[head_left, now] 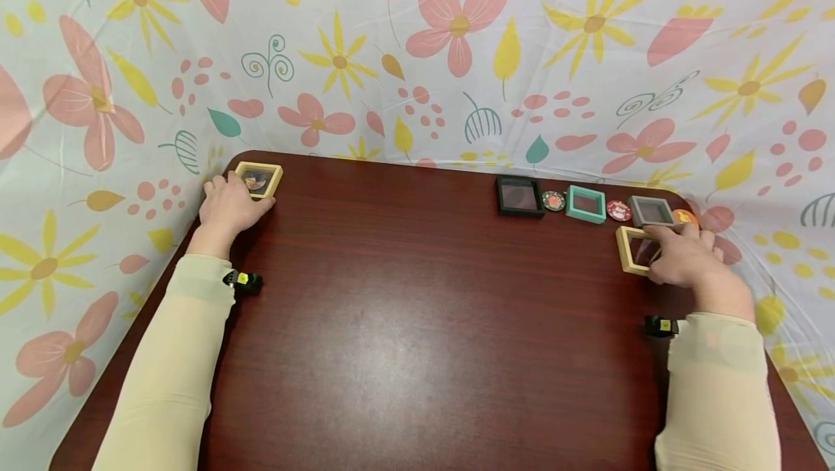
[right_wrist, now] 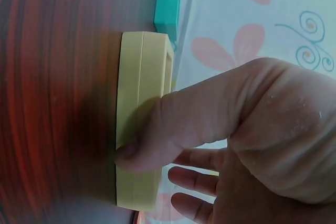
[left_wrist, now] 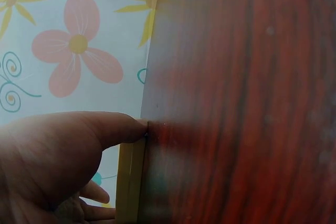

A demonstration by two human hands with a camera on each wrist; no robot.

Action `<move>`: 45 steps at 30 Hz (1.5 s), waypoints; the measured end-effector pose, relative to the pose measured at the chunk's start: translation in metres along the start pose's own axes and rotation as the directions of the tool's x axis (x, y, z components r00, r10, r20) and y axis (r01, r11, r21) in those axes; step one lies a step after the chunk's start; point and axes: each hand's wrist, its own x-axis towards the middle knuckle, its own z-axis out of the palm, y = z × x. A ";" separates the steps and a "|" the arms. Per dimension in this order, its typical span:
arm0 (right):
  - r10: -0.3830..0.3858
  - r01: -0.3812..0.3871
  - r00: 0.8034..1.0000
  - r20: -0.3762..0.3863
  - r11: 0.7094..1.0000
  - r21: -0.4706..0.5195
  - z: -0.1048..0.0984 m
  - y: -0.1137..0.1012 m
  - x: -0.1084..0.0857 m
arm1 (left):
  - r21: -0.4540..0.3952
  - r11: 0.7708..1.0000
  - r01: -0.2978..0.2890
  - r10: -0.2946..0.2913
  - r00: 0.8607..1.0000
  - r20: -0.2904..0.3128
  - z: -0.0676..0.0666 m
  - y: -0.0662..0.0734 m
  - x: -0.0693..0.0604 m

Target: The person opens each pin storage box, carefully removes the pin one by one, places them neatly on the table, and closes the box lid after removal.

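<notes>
At the table's far left corner my left hand [head_left: 227,204] grips a pale yellow square frame [head_left: 275,180] with a clear window and a dark round badge [head_left: 256,180] inside. The left wrist view shows the thumb at the near side of that frame [left_wrist: 129,182]. On the right, my right hand [head_left: 690,261] holds another pale yellow frame [head_left: 626,252], its window see-through. In the right wrist view the thumb presses the side of this frame [right_wrist: 142,72]; the fingers reach behind it. Both frames lie flat on the table.
Along the back right edge lie a black frame [head_left: 520,213], a green round badge [head_left: 554,201], a turquoise frame [head_left: 586,217], a red badge [head_left: 618,211], a grey frame [head_left: 660,203] and an orange badge [head_left: 685,218]. A flowered cloth [head_left: 391,36] hangs behind the dark wooden table [head_left: 417,326].
</notes>
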 end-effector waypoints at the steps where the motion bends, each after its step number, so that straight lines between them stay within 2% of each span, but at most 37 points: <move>1: -0.002 0.002 1.000 -0.008 1.000 0.001 0.000 0.001 -0.001 | 0.000 1.000 0.000 0.000 1.000 0.000 0.000 0.000 0.000; 15: 0.019 -0.019 1.000 -0.018 1.000 0.002 -0.001 0.017 -0.003 | -0.002 1.000 -0.005 0.005 1.000 0.005 -0.002 0.001 -0.002; 28: 0.033 -0.033 0.999 -0.032 0.999 0.009 -0.001 0.023 -0.007 | -0.002 1.000 -0.008 0.008 1.000 0.003 -0.001 0.001 -0.002; 39: 0.032 -0.032 0.999 -0.016 0.999 0.017 -0.004 0.021 -0.008 | 0.002 1.000 -0.010 0.010 1.000 0.000 -0.001 0.001 -0.002; 45: -0.003 0.006 0.997 -0.075 0.999 0.038 -0.013 0.009 -0.010 | 0.001 1.000 -0.011 0.011 1.000 -0.008 -0.003 0.003 -0.003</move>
